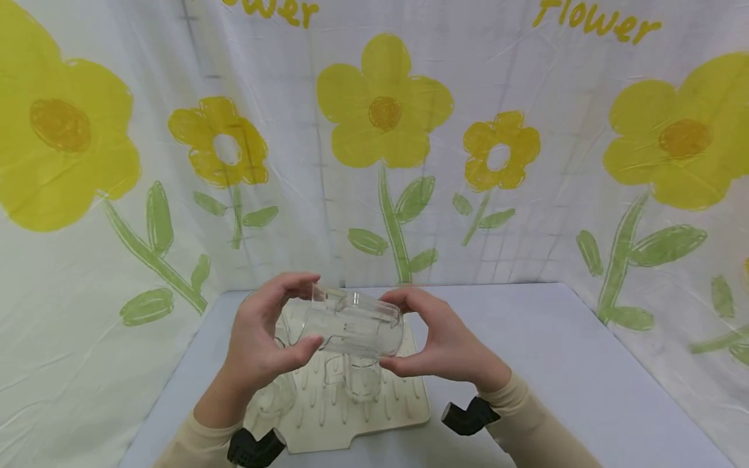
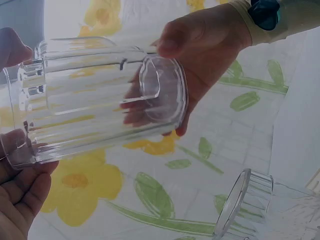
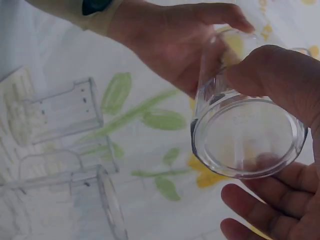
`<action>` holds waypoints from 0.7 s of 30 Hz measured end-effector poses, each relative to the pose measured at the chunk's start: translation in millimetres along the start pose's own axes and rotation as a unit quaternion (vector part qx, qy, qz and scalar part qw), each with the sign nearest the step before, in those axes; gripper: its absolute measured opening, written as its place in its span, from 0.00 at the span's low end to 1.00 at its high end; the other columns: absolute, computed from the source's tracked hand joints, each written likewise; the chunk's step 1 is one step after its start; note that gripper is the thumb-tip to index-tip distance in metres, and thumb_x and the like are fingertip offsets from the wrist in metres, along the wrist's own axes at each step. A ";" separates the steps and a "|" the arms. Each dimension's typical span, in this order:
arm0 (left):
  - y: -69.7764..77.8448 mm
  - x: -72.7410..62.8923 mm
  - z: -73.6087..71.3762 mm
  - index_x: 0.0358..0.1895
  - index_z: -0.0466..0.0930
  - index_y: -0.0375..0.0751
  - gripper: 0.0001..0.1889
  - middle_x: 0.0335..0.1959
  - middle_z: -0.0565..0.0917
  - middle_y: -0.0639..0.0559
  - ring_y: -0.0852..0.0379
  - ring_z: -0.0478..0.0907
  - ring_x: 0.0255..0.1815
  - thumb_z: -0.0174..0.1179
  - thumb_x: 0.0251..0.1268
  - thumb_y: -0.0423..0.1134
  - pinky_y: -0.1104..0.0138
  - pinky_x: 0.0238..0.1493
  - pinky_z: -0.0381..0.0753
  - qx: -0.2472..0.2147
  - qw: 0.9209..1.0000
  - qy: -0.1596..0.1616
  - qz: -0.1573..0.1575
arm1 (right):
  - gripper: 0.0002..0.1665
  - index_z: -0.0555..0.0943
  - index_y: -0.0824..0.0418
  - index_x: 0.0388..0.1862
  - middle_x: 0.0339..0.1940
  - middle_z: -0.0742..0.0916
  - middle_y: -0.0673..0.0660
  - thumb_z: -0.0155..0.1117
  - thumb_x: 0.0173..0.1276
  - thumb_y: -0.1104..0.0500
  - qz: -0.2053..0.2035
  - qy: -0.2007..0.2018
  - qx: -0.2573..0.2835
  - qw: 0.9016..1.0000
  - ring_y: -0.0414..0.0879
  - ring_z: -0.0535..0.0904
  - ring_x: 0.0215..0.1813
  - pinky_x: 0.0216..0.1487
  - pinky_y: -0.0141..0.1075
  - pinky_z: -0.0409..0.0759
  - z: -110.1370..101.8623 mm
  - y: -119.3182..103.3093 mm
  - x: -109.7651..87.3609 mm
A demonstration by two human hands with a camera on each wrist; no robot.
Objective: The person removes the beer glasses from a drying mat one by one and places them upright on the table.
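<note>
Before flowered curtain [image 1: 292,136], apparently positioning clear mug [image 1: 357,326] — clamped by fingers of left hand [image 1: 260,335] and right hand [image 1: 447,341]; next likely needs steady support.

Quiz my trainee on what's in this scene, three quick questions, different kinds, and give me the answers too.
1. True or false: the left hand and right hand both hold the clear vessel.
2. The held vessel is: A) upright; B) upside down; C) tipped onto its side.
3. Fill in: the flower petals on the backdrop are mostly ____.

Key: 1 true; 2 C; 3 yellow.
</note>
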State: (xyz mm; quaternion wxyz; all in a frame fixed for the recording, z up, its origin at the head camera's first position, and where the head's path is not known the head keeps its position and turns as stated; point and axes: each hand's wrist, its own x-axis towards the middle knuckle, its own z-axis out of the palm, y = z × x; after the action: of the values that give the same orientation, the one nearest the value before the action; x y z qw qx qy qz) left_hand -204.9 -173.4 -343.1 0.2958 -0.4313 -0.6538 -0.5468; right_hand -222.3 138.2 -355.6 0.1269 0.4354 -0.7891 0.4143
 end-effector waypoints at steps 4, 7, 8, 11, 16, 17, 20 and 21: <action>2.8 0.6 2.1 0.67 0.82 0.25 0.38 0.51 0.88 0.36 0.50 0.85 0.54 0.81 0.47 0.26 0.66 0.67 0.83 -0.014 1.000 0.012 0.015 | 0.45 0.78 0.40 0.73 0.64 0.87 0.40 0.92 0.59 0.46 0.011 -0.023 0.005 1.000 0.39 0.85 0.63 0.67 0.44 0.86 14.0 -1.8 1.3; 2.7 0.8 3.3 0.66 0.82 0.23 0.37 0.50 0.88 0.36 0.50 0.86 0.54 0.83 0.49 0.29 0.65 0.68 0.84 -0.025 0.999 0.015 0.026 | 0.46 0.78 0.39 0.73 0.65 0.87 0.38 0.93 0.58 0.44 0.016 -0.030 0.008 0.999 0.39 0.85 0.64 0.66 0.42 0.87 21.9 -3.3 1.8; 2.3 0.7 3.6 0.66 0.82 0.22 0.37 0.50 0.89 0.37 0.50 0.86 0.54 0.84 0.50 0.30 0.65 0.69 0.83 -0.028 0.999 0.015 0.030 | 0.46 0.78 0.39 0.73 0.65 0.86 0.38 0.93 0.58 0.44 0.017 -0.032 0.008 0.999 0.39 0.85 0.63 0.65 0.42 0.87 23.9 -3.4 1.8; 2.1 0.8 3.7 0.66 0.82 0.22 0.37 0.50 0.89 0.38 0.50 0.86 0.54 0.85 0.52 0.33 0.65 0.67 0.84 -0.026 0.999 0.015 0.034 | 0.47 0.78 0.39 0.73 0.66 0.86 0.38 0.93 0.57 0.44 0.020 -0.034 0.007 0.999 0.38 0.85 0.64 0.65 0.41 0.88 27.5 -3.4 2.3; 3.2 1.6 3.6 0.65 0.84 0.25 0.36 0.50 0.89 0.39 0.50 0.85 0.53 0.87 0.54 0.38 0.66 0.65 0.84 -0.007 0.999 0.010 0.038 | 0.51 0.76 0.41 0.77 0.70 0.85 0.40 0.93 0.58 0.42 0.009 -0.050 0.009 0.999 0.39 0.84 0.67 0.68 0.41 0.86 23.9 -2.4 2.4; 3.5 1.9 3.9 0.65 0.84 0.25 0.36 0.50 0.90 0.40 0.50 0.85 0.52 0.87 0.54 0.39 0.66 0.64 0.84 0.001 0.999 0.008 0.041 | 0.52 0.76 0.42 0.78 0.71 0.85 0.41 0.93 0.58 0.42 0.005 -0.052 0.009 0.999 0.39 0.83 0.68 0.69 0.42 0.86 21.6 -2.6 2.2; 4.6 2.7 5.1 0.65 0.85 0.29 0.36 0.50 0.90 0.44 0.50 0.85 0.51 0.88 0.54 0.43 0.67 0.62 0.84 0.026 0.999 -0.006 0.047 | 0.54 0.76 0.46 0.80 0.74 0.84 0.43 0.93 0.58 0.43 -0.005 -0.045 0.016 0.999 0.41 0.82 0.72 0.71 0.45 0.85 13.0 -5.3 0.9; 5.0 2.9 5.8 0.65 0.85 0.31 0.36 0.50 0.90 0.45 0.50 0.85 0.50 0.88 0.55 0.44 0.67 0.62 0.84 0.037 0.998 -0.011 0.049 | 0.53 0.76 0.47 0.80 0.74 0.84 0.45 0.93 0.58 0.45 -0.009 -0.040 0.018 0.999 0.42 0.82 0.72 0.71 0.46 0.86 9.8 -6.8 0.3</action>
State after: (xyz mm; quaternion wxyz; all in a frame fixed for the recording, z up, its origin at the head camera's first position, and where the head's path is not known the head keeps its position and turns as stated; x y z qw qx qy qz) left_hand -201.2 -167.0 -339.6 0.3309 -0.4574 -0.6552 -0.5020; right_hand -215.5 128.7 -357.9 0.0916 0.4607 -0.7821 0.4095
